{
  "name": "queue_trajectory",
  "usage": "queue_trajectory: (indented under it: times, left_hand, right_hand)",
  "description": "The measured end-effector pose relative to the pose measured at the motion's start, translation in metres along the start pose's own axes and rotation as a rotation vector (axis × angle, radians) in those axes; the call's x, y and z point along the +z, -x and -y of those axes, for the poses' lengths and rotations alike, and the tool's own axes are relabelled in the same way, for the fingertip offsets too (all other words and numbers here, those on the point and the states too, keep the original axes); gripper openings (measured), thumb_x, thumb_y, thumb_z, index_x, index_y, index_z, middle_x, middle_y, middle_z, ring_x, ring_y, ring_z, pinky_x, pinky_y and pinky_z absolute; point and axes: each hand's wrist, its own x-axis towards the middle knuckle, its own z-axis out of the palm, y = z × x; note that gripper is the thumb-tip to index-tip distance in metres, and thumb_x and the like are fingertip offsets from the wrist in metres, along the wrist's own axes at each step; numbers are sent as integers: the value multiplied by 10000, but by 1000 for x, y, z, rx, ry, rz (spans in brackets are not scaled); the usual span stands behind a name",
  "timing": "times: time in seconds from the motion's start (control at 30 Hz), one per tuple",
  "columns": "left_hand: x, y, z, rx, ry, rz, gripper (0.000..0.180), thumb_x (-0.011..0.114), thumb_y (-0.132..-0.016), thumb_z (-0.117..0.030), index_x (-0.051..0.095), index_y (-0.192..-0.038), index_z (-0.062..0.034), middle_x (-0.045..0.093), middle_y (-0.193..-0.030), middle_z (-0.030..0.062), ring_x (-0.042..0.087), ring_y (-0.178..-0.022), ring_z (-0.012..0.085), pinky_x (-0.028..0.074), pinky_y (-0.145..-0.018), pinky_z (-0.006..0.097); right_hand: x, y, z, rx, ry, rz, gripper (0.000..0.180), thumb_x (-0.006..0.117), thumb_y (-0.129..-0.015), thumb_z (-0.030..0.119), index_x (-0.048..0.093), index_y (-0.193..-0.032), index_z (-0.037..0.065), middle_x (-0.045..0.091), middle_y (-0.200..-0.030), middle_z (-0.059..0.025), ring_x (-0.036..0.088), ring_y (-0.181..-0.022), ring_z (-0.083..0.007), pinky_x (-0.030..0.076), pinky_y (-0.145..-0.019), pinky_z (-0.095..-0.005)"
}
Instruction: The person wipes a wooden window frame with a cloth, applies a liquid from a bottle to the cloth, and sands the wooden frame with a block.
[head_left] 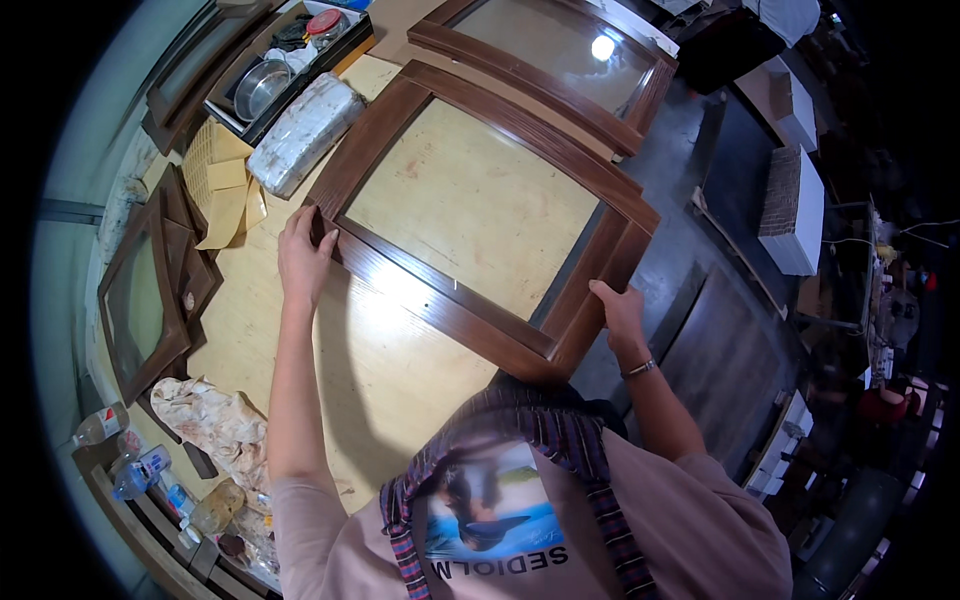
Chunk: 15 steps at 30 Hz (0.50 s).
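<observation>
A large brown wooden frame, like a cabinet door, is held in front of me over the pale worktable. Through its opening the table top shows; whether a glass pane fills it I cannot tell. My left hand grips the frame's left corner, fingertips curled over the edge. At the right-hand side, my right hand has its thumb on top of the frame, with the other fingers hidden beneath. Just beyond lies a second brown frame with a glass pane reflecting a lamp.
Smaller brown frames lean at the left, near a crumpled stained cloth and several bottles. Far left are a wrapped block and a box holding a metal bowl. White stacked panels stand right.
</observation>
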Motion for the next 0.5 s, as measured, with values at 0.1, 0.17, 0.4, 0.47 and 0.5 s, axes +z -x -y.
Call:
queue_trajectory:
  times: [0.1,0.17,0.4,0.47,0.5]
  left_hand:
    - [4,6,8,-62,54,38,538,738,-757,-216,572,-1236,-38,577,-1206,132,528,-1083,321,431,-952,385]
    - [4,12,10,-133,78,64,562,756,-739,-216,574,-1237,-31,590,-1157,145,530,-1077,320,433,-941,387]
    - [6,29,27,-282,214,120,489,787,-711,-245,654,-1111,3,611,-972,165,587,-902,306,470,-837,380]
    - [9,32,40,-319,289,135,460,790,-708,-255,673,-1063,13,614,-947,162,602,-846,296,479,-805,372]
    - [8,32,41,-334,305,136,445,792,-707,-255,680,-1041,17,617,-937,156,606,-826,287,482,-793,367]
  right_hand:
    - [3,3,-10,22,-302,-126,309,694,-741,108,614,-1015,-10,628,-856,-66,612,-698,-150,493,-578,-296]
    - [-1,11,-3,69,-364,-158,324,686,-731,40,592,-1033,-28,618,-905,-58,589,-793,-153,472,-695,-304]
    - [-2,42,28,-75,-340,-176,252,678,-728,8,582,-960,-9,590,-872,-27,553,-796,-126,444,-728,-284]
    - [0,38,30,-97,-312,-174,233,679,-729,8,580,-940,-8,581,-849,-23,550,-769,-124,443,-706,-280]
    - [1,35,31,-111,-299,-174,225,679,-729,8,578,-929,-7,577,-837,-21,548,-756,-123,442,-696,-278]
